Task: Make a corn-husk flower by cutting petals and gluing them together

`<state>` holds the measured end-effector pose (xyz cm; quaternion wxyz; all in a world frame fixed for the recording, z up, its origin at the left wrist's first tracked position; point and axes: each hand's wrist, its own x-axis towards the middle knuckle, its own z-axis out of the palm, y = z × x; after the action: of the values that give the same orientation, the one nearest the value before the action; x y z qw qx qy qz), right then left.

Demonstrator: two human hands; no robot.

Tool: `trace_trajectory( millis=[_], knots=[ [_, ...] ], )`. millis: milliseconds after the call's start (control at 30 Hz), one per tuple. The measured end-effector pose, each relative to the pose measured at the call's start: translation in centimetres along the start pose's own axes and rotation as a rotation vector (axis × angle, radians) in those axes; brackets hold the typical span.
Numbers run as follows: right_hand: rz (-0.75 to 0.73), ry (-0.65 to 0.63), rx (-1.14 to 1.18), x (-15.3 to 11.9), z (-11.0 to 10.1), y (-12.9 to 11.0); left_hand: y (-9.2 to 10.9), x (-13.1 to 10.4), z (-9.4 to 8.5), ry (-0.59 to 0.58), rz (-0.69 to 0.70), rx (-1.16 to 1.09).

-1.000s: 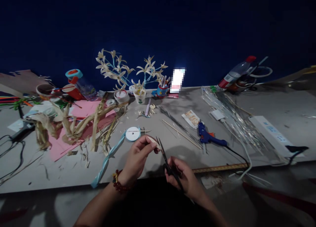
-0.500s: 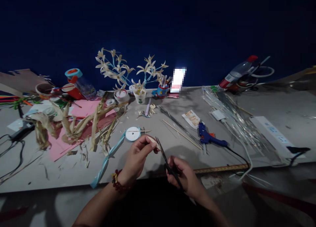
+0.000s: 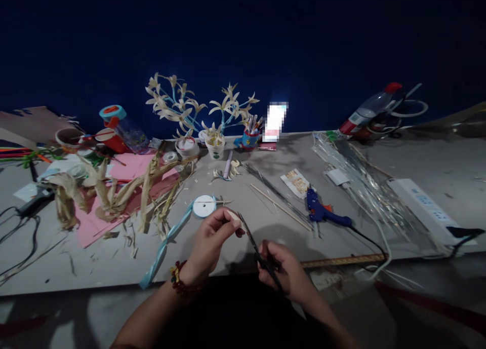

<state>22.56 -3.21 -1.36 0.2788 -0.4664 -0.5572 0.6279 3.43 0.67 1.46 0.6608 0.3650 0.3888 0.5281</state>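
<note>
Between the thumb and fingers of my left hand (image 3: 212,240) is a small pale piece of husk (image 3: 233,216), pinched near the front of the table. My right hand (image 3: 283,268) is wrapped round the handles of a pair of dark scissors (image 3: 252,242). The scissor blades point up and to the left, and their tips are beside the husk piece; whether they touch it I cannot tell. Just beyond my left hand lies a white spool (image 3: 204,206) with blue ribbon (image 3: 167,247) trailing to the table edge.
Dried husks (image 3: 117,202) lie on pink paper (image 3: 89,230) at left. Pale husk flowers stand in a white cup (image 3: 215,149) at the back. To the right are thin wires (image 3: 275,189), a blue glue gun (image 3: 326,212), a power strip (image 3: 425,207) and a tilted bottle (image 3: 370,111).
The scissor blades have come closer together, their tips shifting slightly left. My left hand keeps its pinch on the husk piece almost in the same place.
</note>
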Motion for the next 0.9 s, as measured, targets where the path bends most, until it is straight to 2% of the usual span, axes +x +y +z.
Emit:
trace_trajectory(
  millis=[433, 667, 900],
  knots=[
    [-0.054, 0.034, -0.077, 0.1, -0.52, 0.48, 0.02, 0.25, 0.11, -0.011, 0.008, 0.035],
    [-0.02, -0.039, 0.019, 0.04, -0.51, 0.54, 0.09, 0.2, -0.02, -0.05, 0.026, 0.088],
    [-0.044, -0.036, -0.037, -0.02, -0.82, 0.83, 0.28, 0.07, -0.13, -0.087, 0.011, 0.1]
  ],
)
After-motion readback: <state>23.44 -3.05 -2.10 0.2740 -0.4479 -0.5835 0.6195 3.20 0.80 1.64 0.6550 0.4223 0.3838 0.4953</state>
